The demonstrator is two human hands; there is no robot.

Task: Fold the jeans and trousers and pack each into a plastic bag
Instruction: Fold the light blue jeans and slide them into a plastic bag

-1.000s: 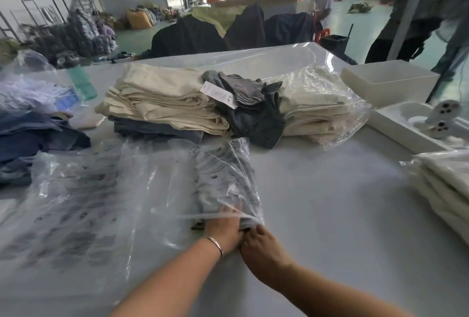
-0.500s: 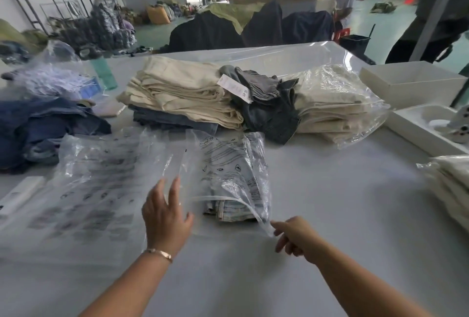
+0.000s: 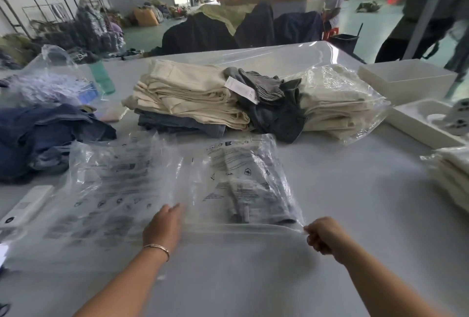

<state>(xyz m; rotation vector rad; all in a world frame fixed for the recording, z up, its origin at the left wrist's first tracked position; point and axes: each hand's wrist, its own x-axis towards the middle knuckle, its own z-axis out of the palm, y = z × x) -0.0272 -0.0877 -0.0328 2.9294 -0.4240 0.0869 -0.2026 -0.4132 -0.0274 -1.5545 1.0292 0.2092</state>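
A clear printed plastic bag [image 3: 243, 177] lies on the grey table in front of me with folded grey jeans [image 3: 256, 205] inside. My left hand [image 3: 163, 225] presses flat on the bag's near left part, fingers straight. My right hand [image 3: 323, 234] pinches the near right corner of the bag's open flap and holds it stretched out to the right. A stack of empty printed bags [image 3: 106, 190] lies to the left. Behind are folded cream trousers [image 3: 185, 96] over dark jeans, a crumpled grey pair [image 3: 274, 106] and bagged cream trousers [image 3: 337, 103].
Blue jeans [image 3: 43, 136] are heaped at the left, with a white remote-like device [image 3: 25, 205] near them. White trays [image 3: 406, 81] and more bagged cream trousers [image 3: 454, 177] are at the right. A green bottle [image 3: 101, 75] stands at the back left. People stand beyond the table.
My hands were together at the bag's mouth; they have moved apart. The left now lies flat on the bag and the right has pulled the flap out to the right, flattening the bag.
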